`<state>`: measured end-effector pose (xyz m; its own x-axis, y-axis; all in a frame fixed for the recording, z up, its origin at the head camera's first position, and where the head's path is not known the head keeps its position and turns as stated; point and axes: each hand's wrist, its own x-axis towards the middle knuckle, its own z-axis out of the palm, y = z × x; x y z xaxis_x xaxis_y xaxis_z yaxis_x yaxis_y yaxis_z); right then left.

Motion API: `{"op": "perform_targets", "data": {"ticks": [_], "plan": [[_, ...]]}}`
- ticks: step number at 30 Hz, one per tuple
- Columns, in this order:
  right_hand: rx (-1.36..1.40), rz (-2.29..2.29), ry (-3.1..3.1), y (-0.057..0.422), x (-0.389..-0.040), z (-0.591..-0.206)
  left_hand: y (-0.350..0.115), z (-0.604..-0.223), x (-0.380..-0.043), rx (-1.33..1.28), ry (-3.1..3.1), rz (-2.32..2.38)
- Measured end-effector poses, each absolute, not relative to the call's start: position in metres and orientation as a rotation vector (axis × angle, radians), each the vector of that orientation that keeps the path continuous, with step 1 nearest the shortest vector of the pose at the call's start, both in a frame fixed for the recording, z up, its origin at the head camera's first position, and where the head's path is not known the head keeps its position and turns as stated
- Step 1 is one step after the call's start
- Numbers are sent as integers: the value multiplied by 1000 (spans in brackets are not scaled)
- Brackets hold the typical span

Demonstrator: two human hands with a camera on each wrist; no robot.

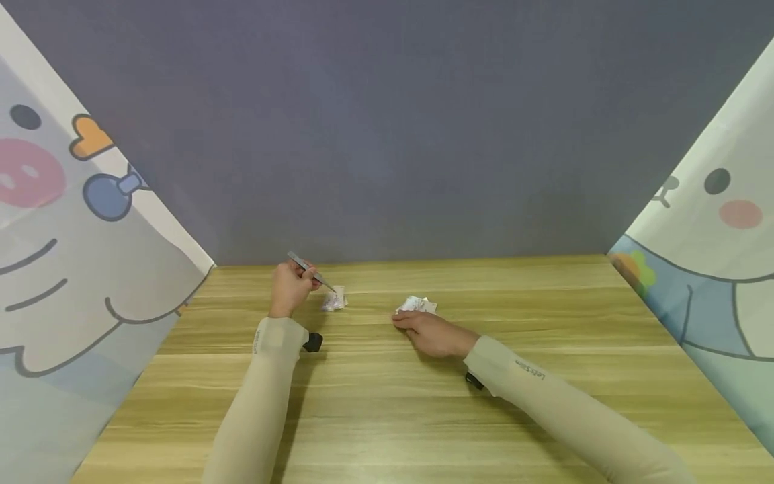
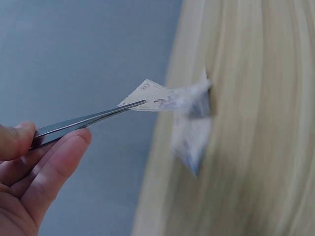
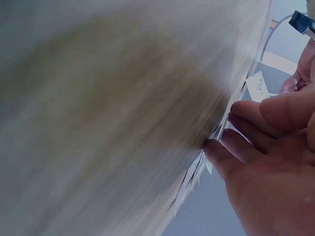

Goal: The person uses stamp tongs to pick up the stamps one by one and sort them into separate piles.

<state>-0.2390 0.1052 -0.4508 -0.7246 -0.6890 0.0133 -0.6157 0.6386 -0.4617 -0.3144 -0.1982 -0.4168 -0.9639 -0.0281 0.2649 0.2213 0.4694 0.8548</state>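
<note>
My left hand (image 1: pixel 291 289) pinches a pair of metal tweezers (image 2: pixel 81 126) between thumb and fingers. At the tweezers' tips is a pale postage stamp (image 2: pixel 150 89) with perforated edges and an "80" on it. Blurred stamps (image 2: pixel 192 140) lie below and beside it on the table, a small pile (image 1: pixel 332 304) in the head view. To the right, my right hand (image 1: pixel 438 334) rests palm down with its fingertips at the near edge of a second group of stamps (image 1: pixel 417 304). In the right wrist view its fingers (image 3: pixel 221 155) reach the tabletop beside those stamps.
Both piles lie on a wood-grain table (image 1: pixel 375 403), towards its far edge. A grey wall (image 1: pixel 393 134) rises behind it. Panels with cartoon animals (image 1: pixel 72 269) stand at the left and right sides.
</note>
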Motion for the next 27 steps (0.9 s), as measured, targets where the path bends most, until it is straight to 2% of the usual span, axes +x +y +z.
{"op": "perform_targets", "data": {"ticks": [11, 18, 27], "plan": [[-1084, -759, 2781, 113, -235, -445, -218, -428, -320, -90, -2554, -1401], [-1005, -576, 2808, 118, -232, -447, -215, -420, -311, -66, -2499, -1351], [-975, -553, 2855, 128, -228, -448, -176, -405, -299, -291, -2489, -1409]]}}
